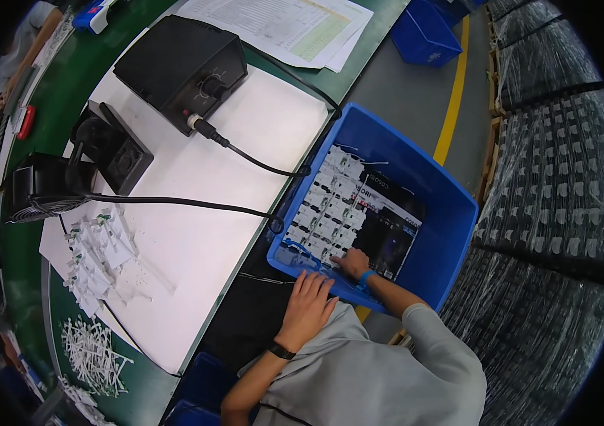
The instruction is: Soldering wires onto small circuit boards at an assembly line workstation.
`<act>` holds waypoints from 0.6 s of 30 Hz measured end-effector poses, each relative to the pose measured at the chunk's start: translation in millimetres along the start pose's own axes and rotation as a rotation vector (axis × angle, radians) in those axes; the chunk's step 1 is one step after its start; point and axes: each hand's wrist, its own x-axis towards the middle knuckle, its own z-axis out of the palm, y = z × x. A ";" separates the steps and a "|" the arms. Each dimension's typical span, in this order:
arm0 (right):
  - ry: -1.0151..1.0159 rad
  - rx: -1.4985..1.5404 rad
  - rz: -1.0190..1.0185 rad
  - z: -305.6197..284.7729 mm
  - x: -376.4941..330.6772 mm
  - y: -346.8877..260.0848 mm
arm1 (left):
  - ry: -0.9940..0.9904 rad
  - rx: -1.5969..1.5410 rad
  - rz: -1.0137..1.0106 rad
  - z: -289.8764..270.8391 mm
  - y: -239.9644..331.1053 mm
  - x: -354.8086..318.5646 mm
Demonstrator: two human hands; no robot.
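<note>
Own grey shirt (pixel 394 369) fills btm of view. L hand (pixel 303 307), black wristband (pixel 282 350), is palm down at near L part of bin rim; fingers straight, slightly spread, nothing gripped. R hand (pixel 354 263), blue wristband (pixel 366 276), reaches inside the blue bin (pixel 447 206) — fingers curled, tips at near end of the white parts (pixel 327 213). Can't tell if it has hold of one.

White parts sit in close rows along L side of bin; dark printed card (pixel 387 231) shows to their R. Bin stands just beside table edge.

Table, L: heap of white wires (pixel 95 355) on green top; a bit farther, loose cluster of white parts w/ leads (pixel 100 259) on white sheet (pixel 210 192). Beyond: small black fan (pixel 46 188), black holder (pixel 121 160) next to it, then black box (pixel 181 67) w/ knob and cord. Papers (pixel 281 25) at far end.

Floor, R: plastic-wrapped stacks (pixel 543 184), yellow line (pixel 451 106), another blue bin (pixel 423 32) farther off. Co-worker's arm (pixel 41 44), far L.
</note>
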 end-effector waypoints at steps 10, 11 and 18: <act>-0.203 0.231 -0.112 -5.9 1.0 22.9 | 0.000 0.014 0.009 0.8 -1.0 -1.9; -0.205 0.228 -0.117 -7.9 1.5 24.2 | 0.003 0.015 0.004 0.6 -1.2 -2.7; 0.104 0.080 0.029 -17.3 25.6 23.4 | 0.016 0.013 0.005 2.3 -3.7 -4.2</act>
